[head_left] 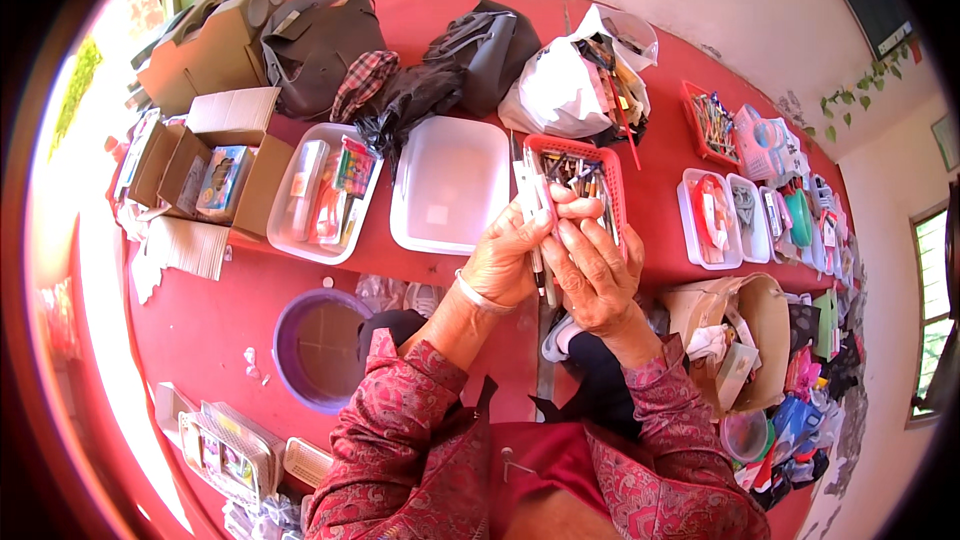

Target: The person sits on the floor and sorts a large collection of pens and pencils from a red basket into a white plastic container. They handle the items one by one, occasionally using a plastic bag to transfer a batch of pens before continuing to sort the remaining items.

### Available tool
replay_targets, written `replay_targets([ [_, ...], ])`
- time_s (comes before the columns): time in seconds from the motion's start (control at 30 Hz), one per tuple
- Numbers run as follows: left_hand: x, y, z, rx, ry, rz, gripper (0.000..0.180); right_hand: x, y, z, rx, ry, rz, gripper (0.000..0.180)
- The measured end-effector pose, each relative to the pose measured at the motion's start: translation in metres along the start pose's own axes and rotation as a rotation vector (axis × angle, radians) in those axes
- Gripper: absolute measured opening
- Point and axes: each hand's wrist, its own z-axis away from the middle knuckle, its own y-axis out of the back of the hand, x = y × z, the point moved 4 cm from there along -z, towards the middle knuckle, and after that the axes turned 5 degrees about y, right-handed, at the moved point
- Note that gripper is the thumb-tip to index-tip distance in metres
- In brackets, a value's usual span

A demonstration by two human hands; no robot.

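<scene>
Forming a loose bundle of slim pens (540, 190), running roughly lengthwise up the view in the grasp of the left hand (505, 258) and just beside the fingers of the right hand (600, 285), showing whitish barrels above the left thumb and dark and pale lengths below, hiding the middle part behind the fingers. Sitting just beyond the hands as an open-topped red plastic basket (616, 182), partly disappearing behind the fingers and holding jumbled loose pens (578, 175), mostly dark, mixing with brown and white ones.
</scene>
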Motion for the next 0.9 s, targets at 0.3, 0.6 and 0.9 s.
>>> replay_targets([
  [0.3,0.006,0.026,-0.011,0.200,-0.075,0.317,0.024,0.025,0.004,0.007,0.172,-0.396,-0.706,0.032],
  [0.6,-0.016,0.026,-0.016,0.194,0.001,0.503,0.016,-0.001,-0.022,0.004,0.074,-0.236,-0.585,0.036],
  [0.9,-0.029,0.003,-0.009,0.049,0.127,0.653,0.024,-0.007,-0.018,-0.002,-0.065,-0.203,-0.353,0.030],
])
